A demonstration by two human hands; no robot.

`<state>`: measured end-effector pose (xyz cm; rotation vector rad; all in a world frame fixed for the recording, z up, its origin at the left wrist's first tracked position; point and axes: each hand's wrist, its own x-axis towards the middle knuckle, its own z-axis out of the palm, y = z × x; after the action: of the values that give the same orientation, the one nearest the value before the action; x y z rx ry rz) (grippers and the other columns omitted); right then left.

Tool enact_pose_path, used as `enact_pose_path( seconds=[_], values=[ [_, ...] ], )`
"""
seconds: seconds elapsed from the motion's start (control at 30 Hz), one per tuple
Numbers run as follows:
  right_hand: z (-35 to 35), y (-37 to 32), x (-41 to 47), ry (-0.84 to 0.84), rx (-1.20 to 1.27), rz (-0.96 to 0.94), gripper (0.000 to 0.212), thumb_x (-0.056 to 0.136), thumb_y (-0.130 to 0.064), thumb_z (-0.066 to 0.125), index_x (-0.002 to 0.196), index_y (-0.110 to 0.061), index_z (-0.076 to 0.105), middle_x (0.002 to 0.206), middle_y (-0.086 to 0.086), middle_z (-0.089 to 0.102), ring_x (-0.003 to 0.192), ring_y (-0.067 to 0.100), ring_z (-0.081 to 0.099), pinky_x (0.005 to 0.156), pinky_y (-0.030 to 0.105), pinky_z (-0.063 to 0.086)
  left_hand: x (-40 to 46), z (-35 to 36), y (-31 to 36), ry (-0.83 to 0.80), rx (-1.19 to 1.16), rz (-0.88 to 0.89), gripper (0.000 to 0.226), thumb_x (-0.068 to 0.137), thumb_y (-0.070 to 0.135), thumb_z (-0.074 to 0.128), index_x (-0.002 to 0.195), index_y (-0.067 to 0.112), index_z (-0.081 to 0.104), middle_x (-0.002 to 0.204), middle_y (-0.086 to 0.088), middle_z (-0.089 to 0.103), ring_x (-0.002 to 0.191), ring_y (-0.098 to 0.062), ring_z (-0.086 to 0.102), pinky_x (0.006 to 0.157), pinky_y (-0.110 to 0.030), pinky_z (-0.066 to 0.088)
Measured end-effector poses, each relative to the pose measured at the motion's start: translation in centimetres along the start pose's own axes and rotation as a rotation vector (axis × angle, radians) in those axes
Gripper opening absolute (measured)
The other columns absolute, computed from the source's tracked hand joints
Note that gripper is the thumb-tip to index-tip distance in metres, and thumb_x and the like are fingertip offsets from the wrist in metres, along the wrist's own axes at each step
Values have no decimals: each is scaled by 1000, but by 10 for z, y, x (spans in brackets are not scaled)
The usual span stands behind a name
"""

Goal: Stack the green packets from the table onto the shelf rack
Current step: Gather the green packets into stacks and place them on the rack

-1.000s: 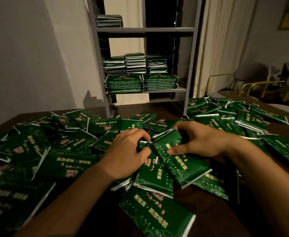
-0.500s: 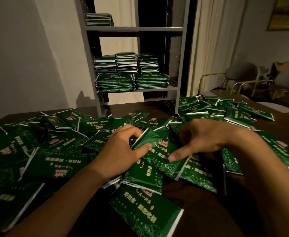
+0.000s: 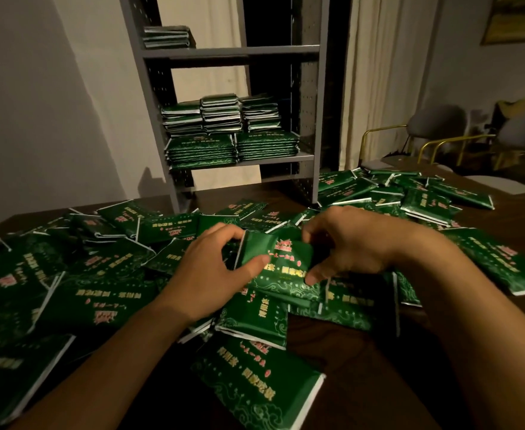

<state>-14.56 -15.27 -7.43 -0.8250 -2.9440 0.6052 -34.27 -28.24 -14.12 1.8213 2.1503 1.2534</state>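
Green foil packets with gold and red print (image 3: 69, 280) lie scattered in overlapping heaps across the dark wooden table (image 3: 332, 361), from the far left edge through the middle to the right side. The left hand (image 3: 211, 274) curls its fingers over the far edge of one raised green packet (image 3: 275, 259), thumb pressed on its face; the right hand (image 3: 351, 243) pinches the same packet's right side, thumb on the front. The glossy wrappers look light, pliable and slippery, so a grip along the crimped white end seams seems safest. Further back, the grey metal shelf rack (image 3: 314, 156) already holds neat stacks on its middle and upper shelves
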Motion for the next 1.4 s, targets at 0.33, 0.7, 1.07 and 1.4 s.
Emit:
enact_pose_path(
  seconds=[0.33, 0.7, 1.07, 1.4],
  values=[
    [7, -7, 4, 19, -17, -8, 59, 62, -65, 83, 105, -32, 63, 99, -13, 66, 91, 9, 63, 84, 34, 55, -1, -3, 4, -32, -92, -60, 11, 86, 34, 77, 89, 30, 66, 89, 13, 72, 82, -2, 69, 74, -33, 59],
    [20, -7, 14, 45, 170, -55, 43, 74, -46, 84, 106, -30, 60, 98, -12, 68, 90, 7, 65, 89, 36, 55, -1, -2, 2, -47, -164, -79, 8, 90, 28, 74, 94, 30, 67, 98, 22, 73, 99, 10, 64, 83, -22, 53],
    [9, 3, 10, 6, 127, -15, 37, 69, -37, 90, 95, -29, 65, 89, -8, 72, 83, 13, 68, 74, 31, 54, -1, -3, 9, -38, -201, -79, 11, 90, 26, 73, 97, 25, 64, 97, 21, 73, 91, 5, 69, 76, -15, 54],
    [8, -7, 10, 286, 663, -273, 43, 69, 3, 85, 103, -10, 63, 93, 5, 74, 79, 18, 74, 61, 25, 58, 0, -19, 29, -23, -798, -232, 34, 77, 32, 69, 108, 18, 68, 100, -1, 78, 92, -17, 76, 71, -25, 60]
  ],
)
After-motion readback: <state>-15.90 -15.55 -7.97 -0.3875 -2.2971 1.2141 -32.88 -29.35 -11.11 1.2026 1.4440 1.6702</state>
